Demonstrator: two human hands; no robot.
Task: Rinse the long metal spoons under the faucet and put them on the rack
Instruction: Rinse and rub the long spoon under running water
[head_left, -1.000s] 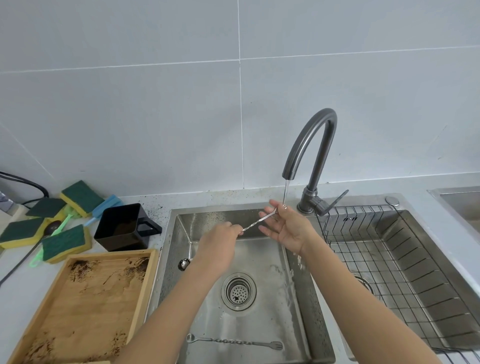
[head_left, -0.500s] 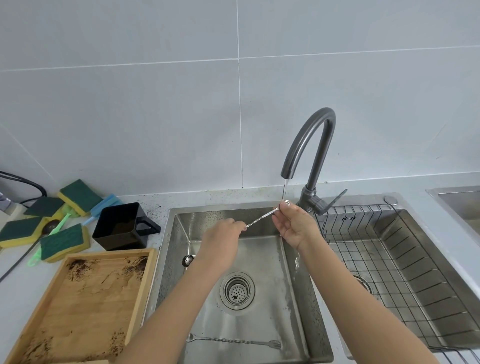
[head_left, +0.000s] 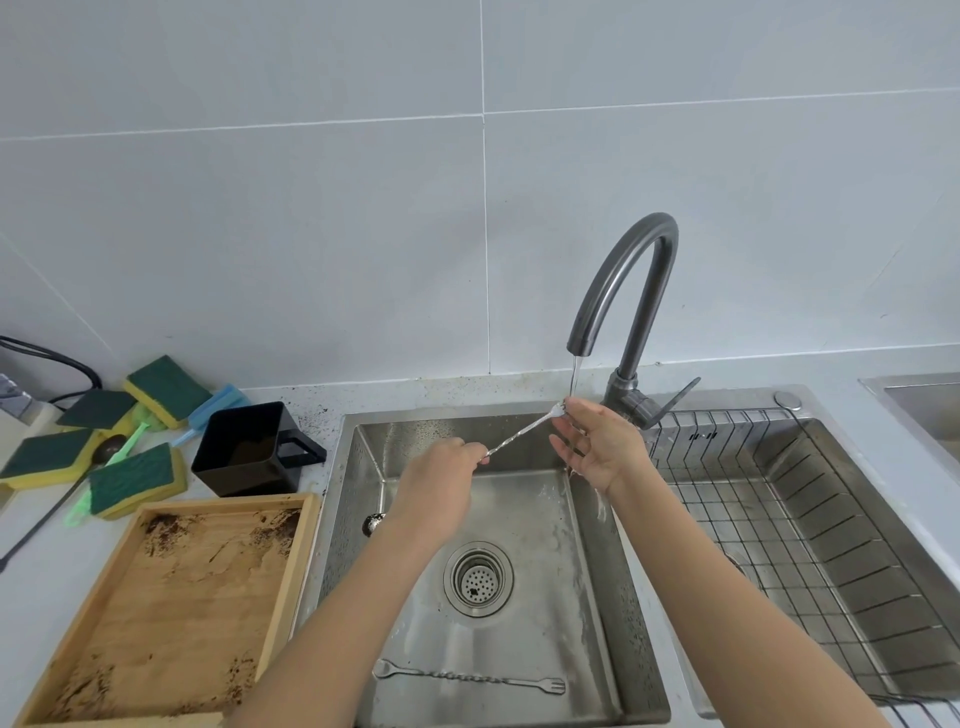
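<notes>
My left hand (head_left: 441, 480) is closed around the lower end of a long twisted metal spoon (head_left: 522, 432), held slanted over the sink (head_left: 608, 597). Its upper tip sits in the water stream from the dark curved faucet (head_left: 623, 291). My right hand (head_left: 597, 444) pinches that tip with thumb and fingers under the stream. A second long twisted spoon (head_left: 467, 676) lies flat on the sink floor near the front. A third spoon (head_left: 375, 519) leans against the sink's left wall, bowl down. The wire rack (head_left: 779, 525) sits in the right basin with nothing visible in it.
A black cup (head_left: 249, 449) stands left of the sink. In front of it lies a dirty wooden tray (head_left: 171, 608). Several green-yellow sponges (head_left: 130, 480) and a green-handled brush lie on the counter at far left. The drain strainer (head_left: 478, 578) is mid-sink.
Both hands have shifted slightly right and up, keeping the spoon's tip under the running water. My right hand's fingers have moved along the tip.
</notes>
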